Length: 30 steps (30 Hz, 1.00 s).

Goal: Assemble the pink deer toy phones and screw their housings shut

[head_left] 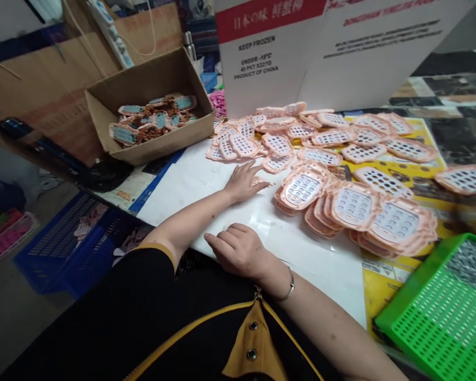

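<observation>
A white work table [206, 180] fills the middle of the view, its right part covered by a yellow printed sheet [381, 280]. Behind it stands a large white carton [269, 69] with a red band and "KEEP FROZEN" print. To the left, at the table's far corner, an open brown cardboard box [150, 87] holds assembled pieces with blue faces. A blue crate [59, 243] sits on the floor at lower left, and a green perforated basket [440, 307] is at the lower right corner. Across the table lies a wide spread of pink keypad shells [357, 153], with thicker stacks of them [353, 209] nearest the person. The left hand [244, 181] is stretched forward, palm down and fingers spread flat on the table, its fingertips [262, 183] touching a small pink piece [258, 181] at the edge of the spread; it grips nothing that can be seen. The right hand [238, 250] rests on the near table edge, fingers loosely curled, empty, with a thin silver bracelet [290, 288] at the wrist.
</observation>
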{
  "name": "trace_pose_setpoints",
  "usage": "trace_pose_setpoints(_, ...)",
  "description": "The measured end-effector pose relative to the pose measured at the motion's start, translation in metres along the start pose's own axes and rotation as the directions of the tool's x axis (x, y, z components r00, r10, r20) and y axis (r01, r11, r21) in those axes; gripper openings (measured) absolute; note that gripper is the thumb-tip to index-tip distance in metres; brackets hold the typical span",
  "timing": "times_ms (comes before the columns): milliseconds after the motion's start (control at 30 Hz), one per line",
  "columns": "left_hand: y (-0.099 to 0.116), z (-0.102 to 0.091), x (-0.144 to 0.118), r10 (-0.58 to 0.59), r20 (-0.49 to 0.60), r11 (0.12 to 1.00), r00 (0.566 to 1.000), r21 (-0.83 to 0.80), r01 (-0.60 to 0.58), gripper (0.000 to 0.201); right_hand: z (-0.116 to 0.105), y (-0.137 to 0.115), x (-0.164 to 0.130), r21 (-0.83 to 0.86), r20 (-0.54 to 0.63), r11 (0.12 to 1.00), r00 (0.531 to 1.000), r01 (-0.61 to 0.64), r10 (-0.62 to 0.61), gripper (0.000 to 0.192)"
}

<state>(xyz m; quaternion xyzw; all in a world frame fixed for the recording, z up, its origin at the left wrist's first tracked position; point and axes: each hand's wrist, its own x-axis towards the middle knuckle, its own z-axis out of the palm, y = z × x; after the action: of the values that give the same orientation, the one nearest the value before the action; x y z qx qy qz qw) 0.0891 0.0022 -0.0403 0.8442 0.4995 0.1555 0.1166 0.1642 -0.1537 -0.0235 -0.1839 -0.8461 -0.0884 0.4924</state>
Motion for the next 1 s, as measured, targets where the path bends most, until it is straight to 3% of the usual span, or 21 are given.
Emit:
trace_pose_setpoints(133,-0.047,-0.031,-0.024,-0.036,-0.175,0.999,0.984,0.014,0.039,0.063,0.002,0.0,-0.005,0.048,0.035,0.998,0.998,-0.05,0.048,0.016)
trace_pose_setpoints(233,-0.095,-0.059,-0.034,-0.23,-0.341,0.973,0.911,-0.111,0.204,0.061,0.008,0.0,-0.007,0.141,0.063,0.97,0.979,-0.199,0.192,0.017)
trace_pose_setpoints(333,-0.135,-0.083,-0.039,-0.349,-0.458,0.932,0.818,-0.263,0.251,0.052,0.021,0.008,0.008,0.277,0.227,0.835,0.877,-0.476,0.424,0.017)
trace_pose_setpoints(400,-0.151,-0.093,-0.041,-0.387,-0.482,0.914,0.786,-0.31,0.26,0.048,0.036,0.023,0.033,0.282,0.376,0.774,0.808,-0.566,0.454,0.019)
trace_pose_setpoints(533,-0.161,-0.113,-0.05,-0.403,-0.517,0.906,0.755,-0.339,0.252,0.046,0.083,0.073,0.113,0.074,0.525,0.85,0.745,-0.521,0.411,0.031)
trace_pose_setpoints(633,-0.166,-0.139,-0.058,-0.355,-0.581,0.934,0.733,-0.246,0.258,0.048,0.127,0.112,0.174,-0.199,0.563,0.907,0.715,-0.371,0.415,0.043)
trace_pose_setpoints(733,-0.178,-0.168,-0.063,-0.376,-0.563,0.883,0.736,0.023,0.469,0.053,0.168,0.137,0.215,-0.303,0.629,0.922,0.676,-0.242,0.384,0.045)
trace_pose_setpoints(833,-0.191,-0.181,-0.069,-0.446,-0.462,0.791,0.766,0.197,0.579,0.038,0.197,0.147,0.23,-0.295,0.712,0.935,0.607,-0.197,0.352,0.036)
trace_pose_setpoints(900,-0.196,-0.177,-0.074,-0.441,-0.42,0.799,0.793,0.219,0.56,0.032,0.207,0.147,0.228,-0.298,0.758,0.941,0.558,-0.163,0.337,0.034)
trace_pose_setpoints(1000,-0.201,-0.162,-0.085,-0.424,-0.39,0.809,0.817,0.243,0.535,0.032,0.209,0.146,0.216,-0.314,0.786,0.942,0.525,-0.117,0.327,0.039)
